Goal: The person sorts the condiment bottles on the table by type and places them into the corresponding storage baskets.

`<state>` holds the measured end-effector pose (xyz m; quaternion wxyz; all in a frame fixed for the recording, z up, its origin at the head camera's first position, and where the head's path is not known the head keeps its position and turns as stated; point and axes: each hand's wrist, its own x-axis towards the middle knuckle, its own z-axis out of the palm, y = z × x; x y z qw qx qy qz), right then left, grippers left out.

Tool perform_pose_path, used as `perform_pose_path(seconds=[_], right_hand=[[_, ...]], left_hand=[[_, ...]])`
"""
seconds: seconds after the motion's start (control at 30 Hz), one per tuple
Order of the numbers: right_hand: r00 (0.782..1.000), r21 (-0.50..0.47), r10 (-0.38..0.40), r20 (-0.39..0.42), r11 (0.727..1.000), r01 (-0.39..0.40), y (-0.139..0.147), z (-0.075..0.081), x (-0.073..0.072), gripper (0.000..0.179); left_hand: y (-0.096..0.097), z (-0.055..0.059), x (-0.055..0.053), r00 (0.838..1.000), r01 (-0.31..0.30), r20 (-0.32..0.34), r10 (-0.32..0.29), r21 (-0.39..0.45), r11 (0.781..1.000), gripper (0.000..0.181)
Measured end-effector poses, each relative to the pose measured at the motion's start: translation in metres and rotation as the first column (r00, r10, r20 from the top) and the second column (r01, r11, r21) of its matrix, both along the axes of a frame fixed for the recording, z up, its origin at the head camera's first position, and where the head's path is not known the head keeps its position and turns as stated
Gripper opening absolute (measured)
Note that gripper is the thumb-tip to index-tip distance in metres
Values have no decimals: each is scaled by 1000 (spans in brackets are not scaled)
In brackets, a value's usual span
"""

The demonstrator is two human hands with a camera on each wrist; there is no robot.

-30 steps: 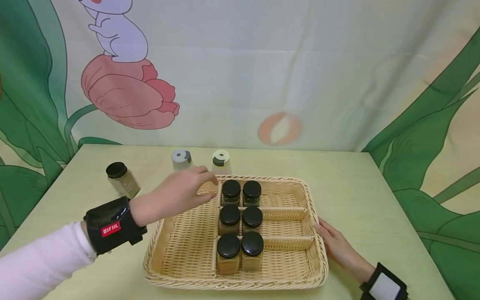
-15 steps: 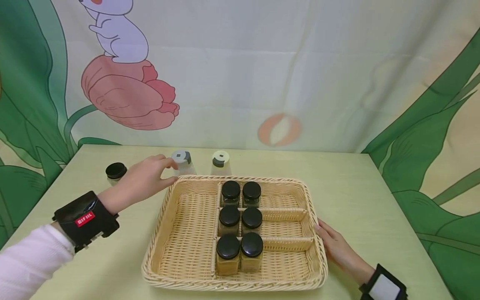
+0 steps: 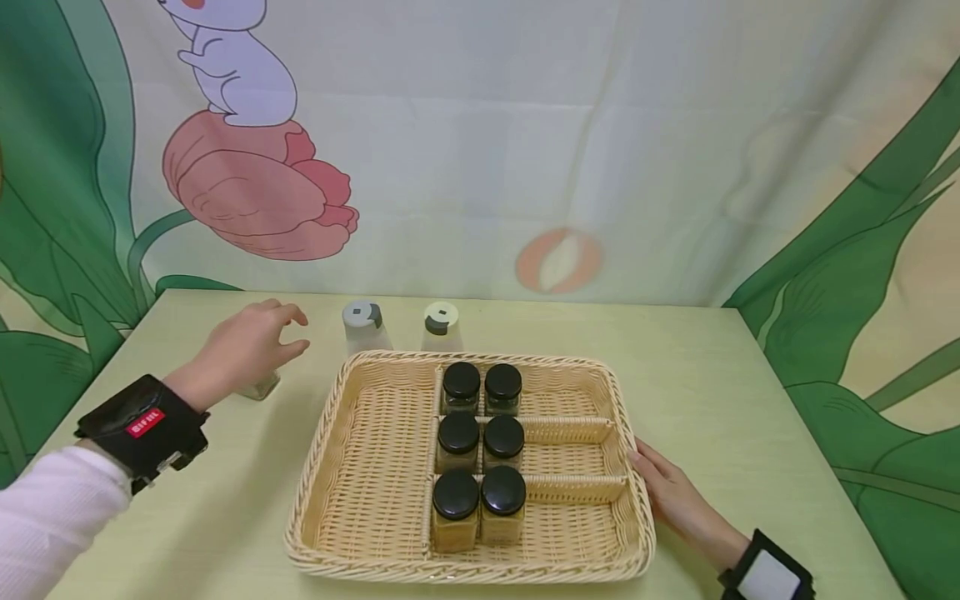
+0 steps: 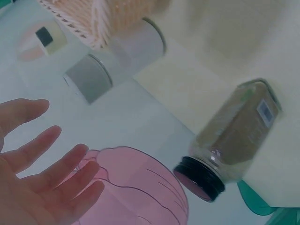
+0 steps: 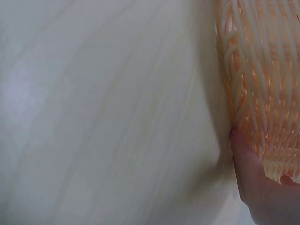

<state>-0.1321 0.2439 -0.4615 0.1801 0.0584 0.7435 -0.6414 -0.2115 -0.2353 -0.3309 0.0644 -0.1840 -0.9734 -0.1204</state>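
My left hand (image 3: 243, 346) hovers over the table left of the wicker basket (image 3: 375, 467), fingers spread and holding nothing. Below it lies a clear spice jar (image 4: 234, 131) with a black cap, fully seen in the left wrist view. The head view shows only the jar's base, as the hand covers the rest. My right hand (image 3: 678, 492) touches the basket's right side; in the right wrist view its extended finger (image 5: 248, 161) lies along the woven outer wall. Several black-lidded spice jars (image 3: 456, 508) stand upright in pairs in the basket's three right compartments.
A grey-capped bottle (image 3: 365, 325) and a white-capped bottle (image 3: 442, 327) stand behind the basket, near the table's back edge. The basket's large left compartment has bare wicker showing. A printed curtain (image 3: 480, 150) hangs behind the pale table (image 3: 705, 367).
My left hand has moved left from over the basket, past the grey-capped bottle, to above the lone spice jar. The right hand and basket have hardly moved.
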Motion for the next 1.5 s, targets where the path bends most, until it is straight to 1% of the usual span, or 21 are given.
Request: perform_pose_path(seconds=[0.13, 0.33, 0.47, 0.63, 0.83, 1.13, 1.3, 1.5], right_hand=[[1000, 3, 2, 2, 1000, -2, 0, 1, 0, 69], [1000, 13, -1, 4, 1000, 1, 0, 1, 0, 70], [1000, 14, -1, 4, 1000, 1, 0, 1, 0, 70], [1000, 29, -9, 3, 1000, 9, 0, 1, -1, 73], [1000, 34, -12, -1, 999, 12, -1, 0, -1, 72], [1000, 31, -4, -7, 999, 5, -1, 1, 0, 69], [1000, 19, 3, -4, 1000, -2, 0, 0, -1, 69], [1000, 26, 1, -12, 1000, 0, 0, 0, -1, 71]], left_hand=[[-12, -3, -4, 999, -37, 25, 37, -6, 999, 28], [-28, -8, -11, 993, -91, 72, 92, -24, 996, 31], [-38, -11, -15, 991, -110, 78, 112, -33, 993, 34], [-48, -16, -18, 989, -122, 83, 126, -42, 992, 39], [-53, -20, -20, 984, -138, 104, 142, -49, 989, 43], [-65, -30, -24, 972, -164, 158, 174, -76, 984, 50], [-70, -35, -27, 968, -169, 177, 178, -64, 984, 51], [-73, -41, -30, 963, -158, 217, 158, -17, 987, 45]])
